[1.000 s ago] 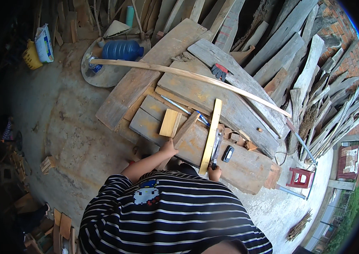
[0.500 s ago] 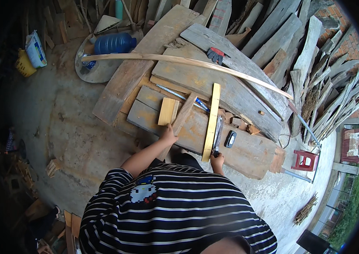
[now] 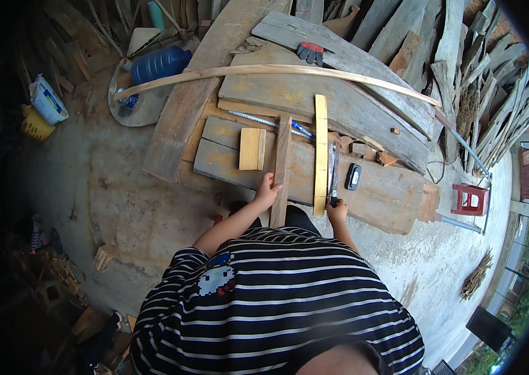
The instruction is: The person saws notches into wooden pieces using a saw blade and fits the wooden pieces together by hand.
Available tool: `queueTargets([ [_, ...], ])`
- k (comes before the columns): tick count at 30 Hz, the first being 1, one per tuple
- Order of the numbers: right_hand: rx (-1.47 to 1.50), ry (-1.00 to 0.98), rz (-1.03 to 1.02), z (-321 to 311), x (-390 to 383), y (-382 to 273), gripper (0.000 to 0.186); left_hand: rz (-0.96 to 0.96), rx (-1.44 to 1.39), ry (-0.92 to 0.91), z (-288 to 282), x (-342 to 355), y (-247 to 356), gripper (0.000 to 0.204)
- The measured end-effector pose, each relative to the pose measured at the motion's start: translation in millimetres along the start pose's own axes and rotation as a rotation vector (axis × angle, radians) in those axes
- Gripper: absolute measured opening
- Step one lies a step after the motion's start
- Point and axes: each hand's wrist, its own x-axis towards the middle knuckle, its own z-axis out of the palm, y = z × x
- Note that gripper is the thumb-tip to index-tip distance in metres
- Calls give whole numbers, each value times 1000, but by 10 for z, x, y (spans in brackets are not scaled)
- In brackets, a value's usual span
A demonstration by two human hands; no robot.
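My left hand (image 3: 269,192) is closed around the near part of a brown wooden strip (image 3: 282,156), which points away from me over the grey work boards (image 3: 214,159). At its right lies a yellow wooden strip (image 3: 321,150), nearly parallel to it. My right hand (image 3: 337,212) is closed on the dark near end of a long, narrow metallic tool (image 3: 334,169); its exact kind is unclear. Left of the brown strip sits a short yellow wood block (image 3: 251,149). A white graduated strip (image 3: 252,117) and a blue pen-like item (image 3: 302,130) lie beyond.
A long thin batten (image 3: 277,69) spans the boards at the back. A black oblong device (image 3: 353,177) and wood offcuts (image 3: 364,150) lie at the right. Further off are a red-and-black glove (image 3: 311,52), a blue water bottle (image 3: 159,64) and a red stool (image 3: 470,199).
The brown strip has swung from a slant to nearly straight ahead, closer to the yellow strip, with my left hand still on it. My right hand keeps its hold. The whole view has shifted.
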Motion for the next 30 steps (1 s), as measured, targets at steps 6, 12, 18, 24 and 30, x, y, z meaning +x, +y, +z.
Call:
queueTargets([
  [6, 19, 10, -35, 9, -17, 58, 52, -30, 25, 0, -32, -103, 192, 48],
  [12, 56, 11, 7, 18, -67, 62, 54, -10, 29, -24, -102, 171, 381, 43],
  [18, 181, -8, 8, 0, -103, 82, 58, -136, 106, -7, -178, 489, 502, 46],
  [24, 130, 22, -24, -17, -138, 117, 54, -195, 79, -59, -247, 424, 435, 46],
  [30, 172, 43, -61, -46, -147, 65, 46, -76, 360, -151, -267, 31, 190, 38],
])
